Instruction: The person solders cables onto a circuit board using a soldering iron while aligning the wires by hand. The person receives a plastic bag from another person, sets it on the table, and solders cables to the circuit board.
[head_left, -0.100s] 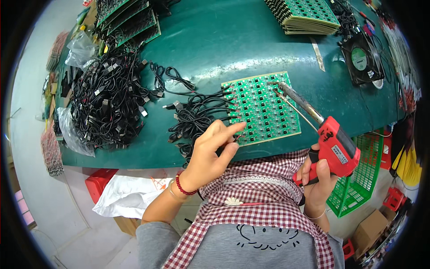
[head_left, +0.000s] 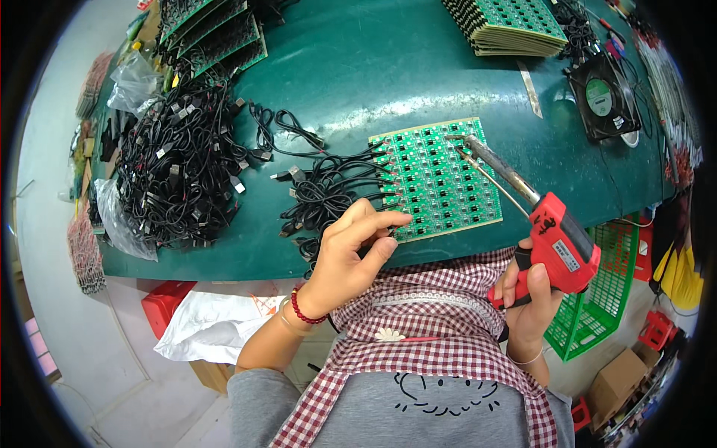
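- My right hand point(head_left: 534, 297) is clamped around the red soldering gun point(head_left: 565, 246).
- My left hand point(head_left: 349, 252) curls thumb and forefinger by the near left corner of the green circuit board point(head_left: 448, 187) (whether they pinch anything, I can't tell).
- That board lies just beyond my left fingertips; black cables point(head_left: 323, 200) seem already joined down much of its left edge, the near corner apparently unfinished.
- Farther left of that hand, loose cables point(head_left: 175, 175) lie heaped, presumably unused.
- Well beyond my right hand stands a board stack point(head_left: 519, 31), seemingly without cables.
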Demonstrator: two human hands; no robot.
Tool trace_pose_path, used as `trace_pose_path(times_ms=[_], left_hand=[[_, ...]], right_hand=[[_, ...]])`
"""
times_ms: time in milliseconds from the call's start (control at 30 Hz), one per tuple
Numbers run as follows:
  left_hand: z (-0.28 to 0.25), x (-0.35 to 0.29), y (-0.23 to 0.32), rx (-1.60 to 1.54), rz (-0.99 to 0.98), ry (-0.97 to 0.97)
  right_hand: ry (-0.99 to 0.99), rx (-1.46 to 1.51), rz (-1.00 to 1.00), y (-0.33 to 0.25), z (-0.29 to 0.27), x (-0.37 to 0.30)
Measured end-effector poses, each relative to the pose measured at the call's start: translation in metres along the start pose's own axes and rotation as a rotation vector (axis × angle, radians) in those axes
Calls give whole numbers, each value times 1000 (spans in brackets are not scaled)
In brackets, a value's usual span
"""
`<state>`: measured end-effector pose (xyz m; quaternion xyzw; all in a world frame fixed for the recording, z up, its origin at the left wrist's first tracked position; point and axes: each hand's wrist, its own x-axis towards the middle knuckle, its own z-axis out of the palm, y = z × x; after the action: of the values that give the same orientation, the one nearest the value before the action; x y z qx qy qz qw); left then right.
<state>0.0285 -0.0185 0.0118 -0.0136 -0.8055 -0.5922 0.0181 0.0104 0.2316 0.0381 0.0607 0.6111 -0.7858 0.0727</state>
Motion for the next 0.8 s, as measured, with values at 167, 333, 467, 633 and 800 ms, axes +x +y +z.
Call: trace_pose_path(times_ms=[167,333,467,633,800], left_hand=[[0,-1,0,-95,-99,-23],[6,-3,-6,-155,-121,7],[4,2,0,-68,-152,12],[3,3,0,-37,-116,-25],[7,2,-2,-57,-134,-6]], right_hand=[[9,-19,9,0,2,1],[8,-11,-6,1,1,1],[0,-17,-12,0,0,2],[23,-7,-13,2,-3,1],[11,12,5,0,-5,2]])
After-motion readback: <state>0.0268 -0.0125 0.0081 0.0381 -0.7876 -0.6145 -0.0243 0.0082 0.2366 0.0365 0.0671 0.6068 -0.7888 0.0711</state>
